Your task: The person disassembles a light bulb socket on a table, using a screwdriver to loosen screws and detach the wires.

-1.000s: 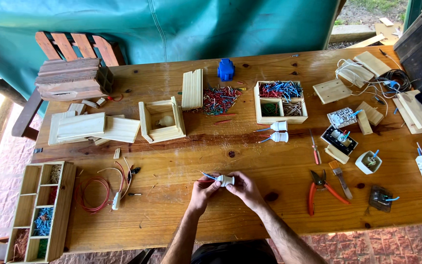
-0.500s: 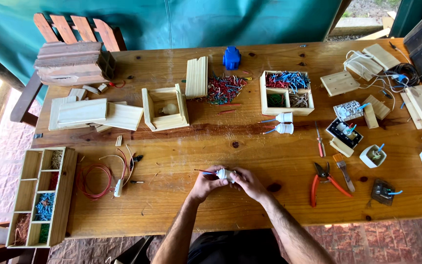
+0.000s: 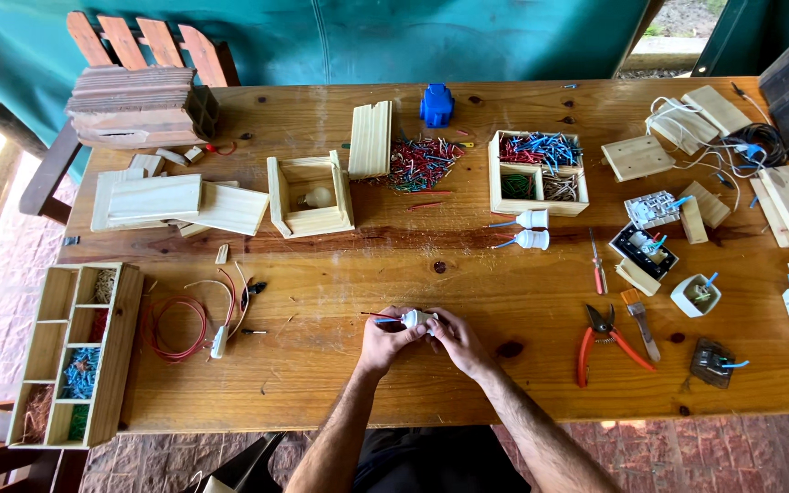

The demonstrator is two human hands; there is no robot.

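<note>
While both hands are bunched together over the near edge of the wooden table (image 3: 541, 274), a small white plastic lamp socket (image 3: 415, 318) is gripped between them: the left hand (image 3: 385, 342) is wrapped around its left end and the right hand (image 3: 454, 338) is closed on its right end, so neither is open. Short red and blue wire tails (image 3: 378, 318) can be seen poking out just left of the left hand. Two matching white sockets with blue leads (image 3: 530, 229) are already parked well beyond the right hand, so those look finished, with this one seemingly mid-wiring. Red-handled pliers (image 3: 600, 336) are left untouched off to the right of the right hand, and a wooden compartment box of cut wires (image 3: 541, 171) is set further back.
</note>
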